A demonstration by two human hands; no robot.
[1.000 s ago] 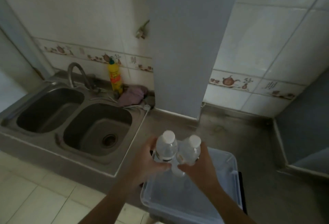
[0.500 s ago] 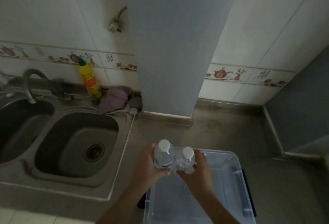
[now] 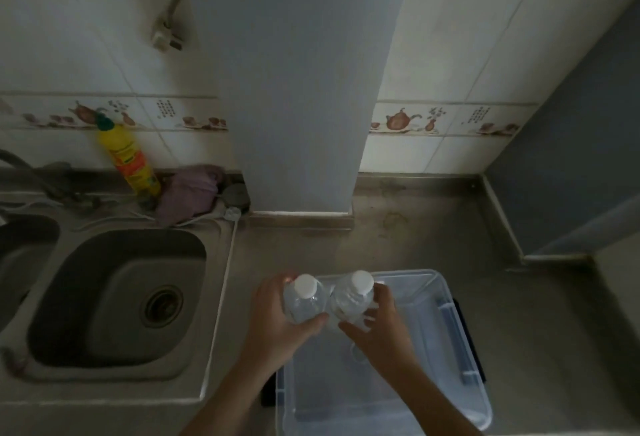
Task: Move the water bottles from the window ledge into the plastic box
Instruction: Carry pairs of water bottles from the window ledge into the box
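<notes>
Two clear water bottles with white caps stand upright side by side over the far left corner of the clear plastic box. My left hand wraps the left water bottle. My right hand wraps the right water bottle. The bottles touch each other. Their lower parts are hidden behind my fingers, so I cannot tell whether they rest on the box floor. The box sits on the grey counter, and the part of it that I can see holds nothing else.
A steel sink lies to the left of the box. Behind it stand a yellow detergent bottle and a purple cloth. A grey pillar rises at the back, and a grey wall closes the right side.
The view has tilted down and shifted right, so the sink slid left and the box shows more fully. Both hands have stayed on the bottles, now lower over the box.
</notes>
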